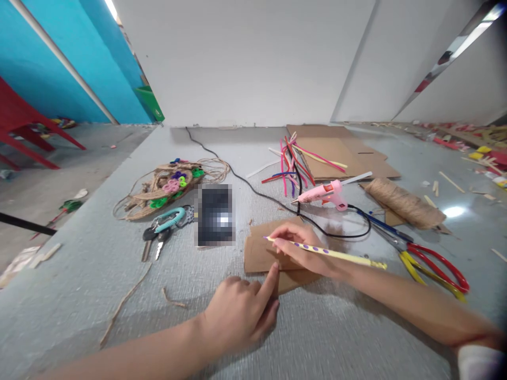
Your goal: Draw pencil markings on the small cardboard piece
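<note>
A small piece of brown cardboard (pixel 258 252) lies flat on the grey floor in front of me. My right hand (pixel 303 249) rests on it and grips a yellow pencil with purple dots (pixel 336 254), its tip pointing left onto the cardboard. My left hand (pixel 241 310) is mostly curled, with the index finger stretched out and pressing the cardboard's near edge.
A pink glue gun (pixel 327 193) with a black cord, coloured pipe cleaners (pixel 291 163), larger cardboard sheets (pixel 340 150), a twine spool (pixel 404 202) and red and yellow scissors (pixel 433 266) lie to the right. Keys (pixel 162 229), a blurred dark object (pixel 215 214) and a twine craft piece (pixel 166 187) lie left.
</note>
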Available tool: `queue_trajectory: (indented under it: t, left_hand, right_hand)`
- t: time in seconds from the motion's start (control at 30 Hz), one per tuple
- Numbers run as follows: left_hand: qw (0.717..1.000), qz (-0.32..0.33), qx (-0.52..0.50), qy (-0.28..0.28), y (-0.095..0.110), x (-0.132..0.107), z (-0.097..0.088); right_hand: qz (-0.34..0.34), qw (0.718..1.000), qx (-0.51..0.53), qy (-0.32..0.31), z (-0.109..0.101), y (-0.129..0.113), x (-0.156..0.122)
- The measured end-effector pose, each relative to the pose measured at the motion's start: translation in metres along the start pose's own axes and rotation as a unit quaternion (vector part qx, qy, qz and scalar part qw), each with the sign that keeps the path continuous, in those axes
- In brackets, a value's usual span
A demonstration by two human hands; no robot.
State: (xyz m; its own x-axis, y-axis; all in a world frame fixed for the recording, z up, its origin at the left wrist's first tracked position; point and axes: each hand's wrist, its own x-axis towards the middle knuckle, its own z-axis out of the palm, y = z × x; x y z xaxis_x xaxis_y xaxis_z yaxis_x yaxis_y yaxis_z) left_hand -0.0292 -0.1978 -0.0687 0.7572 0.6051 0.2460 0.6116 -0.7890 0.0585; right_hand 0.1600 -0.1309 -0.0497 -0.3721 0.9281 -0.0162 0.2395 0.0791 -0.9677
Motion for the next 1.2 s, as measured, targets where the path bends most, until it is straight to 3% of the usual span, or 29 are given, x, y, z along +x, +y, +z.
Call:
queue_trajectory:
  t: [0.07,0.13,0.27,0.37,0.43,0.67,0.87,0.93,1.2]
  left_hand:
    - [1.0,0.018,-0.004,0.01,-0.001,0.0,0.001]
    - [1.0,0.025,-0.003,0.018,-0.001,0.001,0.001]
    - [0.999,0.017,0.018,0.025,-0.001,0.0,0.002]
    - [0.999,-0.002,0.045,0.014,0.001,0.0,0.002]
    - [0.999,-0.009,0.05,0.008,0.002,-0.001,0.002]
    - [0.999,-0.001,0.038,-0.005,0.001,0.0,0.001]
    - [0.999,-0.003,0.032,-0.018,0.002,0.0,0.001]
    - [0.999,-0.004,0.033,-0.029,0.002,0.001,0.0]
    - [0.999,-0.008,0.012,-0.049,0.002,0.0,-0.001]
  right_hand:
    - [0.006,0.999,0.013,-0.04,-0.001,0.002,0.002]
    - [0.022,0.999,0.023,-0.038,-0.005,-0.001,0.004]
    - [0.015,0.998,-0.002,0.059,-0.012,-0.006,0.006]
    - [-0.047,0.988,-0.057,0.134,-0.016,-0.004,0.007]
    - [-0.078,0.983,-0.074,0.151,-0.016,0.0,0.008]
    - [-0.018,0.992,-0.121,0.02,-0.013,0.008,0.016]
    - [-0.077,0.974,-0.195,0.085,-0.015,0.01,0.014]
    - [-0.084,0.972,-0.209,0.068,-0.015,0.009,0.012]
    - [0.006,0.995,-0.09,0.035,-0.018,0.005,0.015]
